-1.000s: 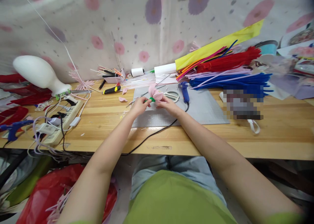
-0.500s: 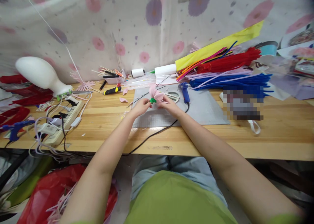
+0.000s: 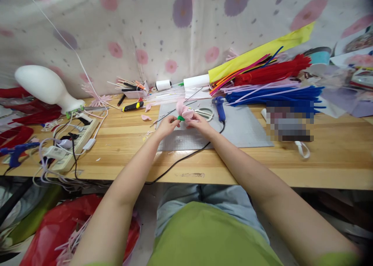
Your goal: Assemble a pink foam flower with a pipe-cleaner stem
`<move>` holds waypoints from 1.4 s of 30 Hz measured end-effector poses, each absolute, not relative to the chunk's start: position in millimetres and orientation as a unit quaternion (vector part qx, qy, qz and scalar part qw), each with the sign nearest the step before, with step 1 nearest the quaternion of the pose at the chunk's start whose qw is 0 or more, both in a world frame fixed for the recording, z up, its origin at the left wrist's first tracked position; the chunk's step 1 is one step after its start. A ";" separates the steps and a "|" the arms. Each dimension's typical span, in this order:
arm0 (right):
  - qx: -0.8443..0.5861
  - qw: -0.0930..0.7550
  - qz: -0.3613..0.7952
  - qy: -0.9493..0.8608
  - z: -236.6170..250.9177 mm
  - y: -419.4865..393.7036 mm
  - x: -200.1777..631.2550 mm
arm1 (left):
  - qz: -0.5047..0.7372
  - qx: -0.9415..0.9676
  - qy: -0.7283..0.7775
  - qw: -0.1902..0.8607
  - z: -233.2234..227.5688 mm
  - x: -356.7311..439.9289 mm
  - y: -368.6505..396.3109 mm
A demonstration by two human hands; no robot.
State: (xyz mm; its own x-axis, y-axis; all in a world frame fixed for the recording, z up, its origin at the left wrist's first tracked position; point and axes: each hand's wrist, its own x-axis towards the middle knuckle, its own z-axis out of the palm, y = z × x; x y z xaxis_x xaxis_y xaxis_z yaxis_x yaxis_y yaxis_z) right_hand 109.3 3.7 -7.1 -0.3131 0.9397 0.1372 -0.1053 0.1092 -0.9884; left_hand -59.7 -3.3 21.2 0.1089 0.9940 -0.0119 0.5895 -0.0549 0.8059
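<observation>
A pink handmade flower (image 3: pixel 182 107) with a small green piece (image 3: pixel 181 118) at its base is held up over the grey mat (image 3: pixel 241 132). My left hand (image 3: pixel 169 125) pinches the green piece between thumb and fingertips. On the other side, my right hand (image 3: pixel 199 124) is closed around the flower's pink petals from the right. Just behind the hands lie scissors (image 3: pixel 207 113) with pale handles, partly hidden. To their right, a blue glue gun (image 3: pixel 220 108) rests on the mat, its black cord running toward the table's front edge.
Bundles of blue pipe cleaners (image 3: pixel 274 96) and red pipe cleaners (image 3: pixel 274 72) lie at the back right. Leftward are a yellow-black utility knife (image 3: pixel 132 106), a power strip (image 3: pixel 77 145) with tangled cords, a white foam head form (image 3: pixel 43 83) and another blue glue gun (image 3: pixel 18 152).
Both hands stay nearly in place over the mat with the pink flower between them. The green piece has shifted very slightly left; the camera view has moved a little.
</observation>
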 end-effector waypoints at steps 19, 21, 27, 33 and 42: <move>-0.361 0.462 0.557 -0.589 -4.3 4.5 107.8 | 0.290 0.665 0.607 0.325 23.9 -58.8 -4.3; -0.361 0.462 0.558 -0.588 -3.0 3.5 107.8 | 0.288 0.662 0.609 0.329 25.9 -58.1 -5.7; -0.363 0.460 0.558 -0.587 -2.6 2.8 107.4 | 0.293 0.655 0.595 0.362 24.7 -60.1 -5.9; -0.362 0.457 0.555 -0.593 -3.3 3.3 106.5 | 0.297 0.657 0.597 0.352 17.6 -62.6 -2.1; -0.369 0.457 0.536 -0.607 -6.6 7.2 106.8 | 0.317 0.656 0.588 0.352 16.5 -62.6 -2.1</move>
State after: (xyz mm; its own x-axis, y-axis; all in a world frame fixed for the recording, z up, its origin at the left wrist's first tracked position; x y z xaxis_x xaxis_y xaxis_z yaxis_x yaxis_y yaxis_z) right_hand 106.8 7.2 -6.6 -0.3110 0.9369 0.1594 -0.0422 0.1539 -0.9872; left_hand -62.6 -2.1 16.5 0.1083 0.9941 0.0021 0.5485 -0.0616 0.8339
